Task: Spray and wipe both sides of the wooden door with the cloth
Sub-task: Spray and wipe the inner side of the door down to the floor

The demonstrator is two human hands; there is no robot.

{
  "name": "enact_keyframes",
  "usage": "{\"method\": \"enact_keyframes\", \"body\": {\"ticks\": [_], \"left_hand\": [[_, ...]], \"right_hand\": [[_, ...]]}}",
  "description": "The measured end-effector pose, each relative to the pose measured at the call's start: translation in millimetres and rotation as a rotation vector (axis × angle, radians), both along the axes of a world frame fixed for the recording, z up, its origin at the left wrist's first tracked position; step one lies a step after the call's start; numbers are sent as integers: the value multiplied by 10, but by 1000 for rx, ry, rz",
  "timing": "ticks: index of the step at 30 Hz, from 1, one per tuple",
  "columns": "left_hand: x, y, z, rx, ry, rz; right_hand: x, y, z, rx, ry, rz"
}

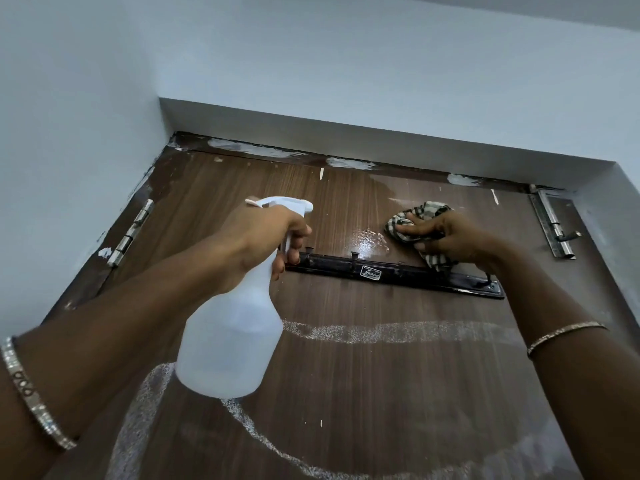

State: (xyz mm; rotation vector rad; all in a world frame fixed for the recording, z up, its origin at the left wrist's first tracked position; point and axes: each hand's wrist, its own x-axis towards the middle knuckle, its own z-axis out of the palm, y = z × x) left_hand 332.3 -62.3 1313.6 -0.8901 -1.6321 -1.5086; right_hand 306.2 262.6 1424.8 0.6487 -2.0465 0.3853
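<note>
The dark brown wooden door (346,358) fills the lower view, seen from below toward its top edge. My left hand (266,237) grips the neck of a translucent white spray bottle (232,341), a finger curled at the trigger and the nozzle pointing at the door's upper part. My right hand (446,237) holds a bunched checked cloth (408,220) and presses it against the door near the top right. A wet, shiny patch (370,237) lies just left of the cloth. White chalky streaks (398,332) curve across the door lower down.
A black hook rail (398,273) is screwed across the door below both hands. A metal hinge (131,233) sits on the left edge and a latch bolt (554,226) at the upper right. Pale blue walls and a lintel (346,133) frame the door.
</note>
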Motion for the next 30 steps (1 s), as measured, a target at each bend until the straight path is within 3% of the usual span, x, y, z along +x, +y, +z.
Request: {"method": "enact_keyframes", "body": {"ticks": [4, 11, 15, 21, 25, 30], "left_hand": [[9, 8, 38, 28, -29, -68], [-74, 133, 31, 54, -84, -41], [-134, 176, 1, 64, -94, -62], [-123, 230, -57, 87, -94, -88], [-97, 267, -53, 90, -74, -92], [-82, 332, -88, 66, -85, -92]], "right_hand": [[-10, -316, -22, 105, -45, -33], [-143, -897, 28, 293, -253, 95], [-22, -410, 45, 324, -154, 1], [171, 515, -61, 100, -215, 38], [61, 439, -31, 94, -200, 75], [-71, -158, -12, 256, -143, 64]]}}
